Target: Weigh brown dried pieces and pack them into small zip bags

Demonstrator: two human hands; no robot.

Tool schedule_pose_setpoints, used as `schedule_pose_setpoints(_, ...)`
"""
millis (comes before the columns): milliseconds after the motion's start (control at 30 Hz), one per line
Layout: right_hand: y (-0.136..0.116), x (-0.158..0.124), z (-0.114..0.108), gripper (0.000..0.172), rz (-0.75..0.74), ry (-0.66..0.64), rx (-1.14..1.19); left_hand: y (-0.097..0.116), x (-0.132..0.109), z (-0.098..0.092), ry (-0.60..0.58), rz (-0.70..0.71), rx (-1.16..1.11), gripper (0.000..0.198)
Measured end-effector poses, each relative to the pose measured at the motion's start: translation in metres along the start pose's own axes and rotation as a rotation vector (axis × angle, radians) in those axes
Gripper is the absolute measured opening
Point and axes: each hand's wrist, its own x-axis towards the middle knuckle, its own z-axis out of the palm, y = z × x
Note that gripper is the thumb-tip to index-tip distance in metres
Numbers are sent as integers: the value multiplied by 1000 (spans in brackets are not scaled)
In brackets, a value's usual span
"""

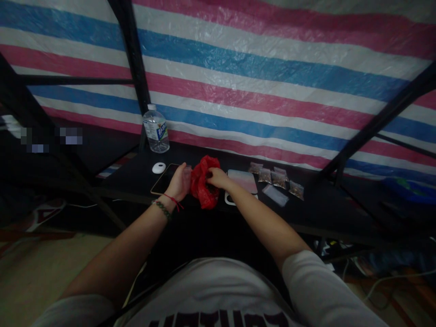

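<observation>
A crumpled red plastic bag [203, 184] hangs over the near edge of a black table [320, 209]. My left hand [179, 182] grips the bag's left side, fingers curled. My right hand [217, 178] is closed on the bag's upper right, with fingertips tucked into its opening. A red string and a bead bracelet circle my left wrist. What the bag holds is hidden.
Behind the hands lie a dark tablet [163, 179], a white mouse [158, 168], a clear water bottle [156, 130] and a pink pad [242, 181]. Several small clear packets of brown bits [277, 179] lie to the right. A striped tarp [272, 68] backs the table.
</observation>
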Motion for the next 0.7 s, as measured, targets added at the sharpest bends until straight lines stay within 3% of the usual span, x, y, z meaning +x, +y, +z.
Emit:
schedule_pose_setpoints(233, 8, 5, 12, 34, 5, 101, 314, -12, -7, 11, -88, -19, -5, 29)
schedule_pose_setpoints(367, 10, 1, 4, 38, -27, 79, 417, -8, -5, 4, 19, 10, 50, 30)
schedule_pose_setpoints(467, 13, -8, -12, 42, -15, 82, 330, 7, -2, -5, 54, -93, 252, 38)
schedule_pose_setpoints(567, 14, -20, -24, 45, 0, 20, 145, 25, -4, -14, -33, -200, 541, 45)
schedule_pose_setpoints(700, 9, -28, -24, 45, -61, -92, -22, 35, -12, -17, -57, -279, 859, 56)
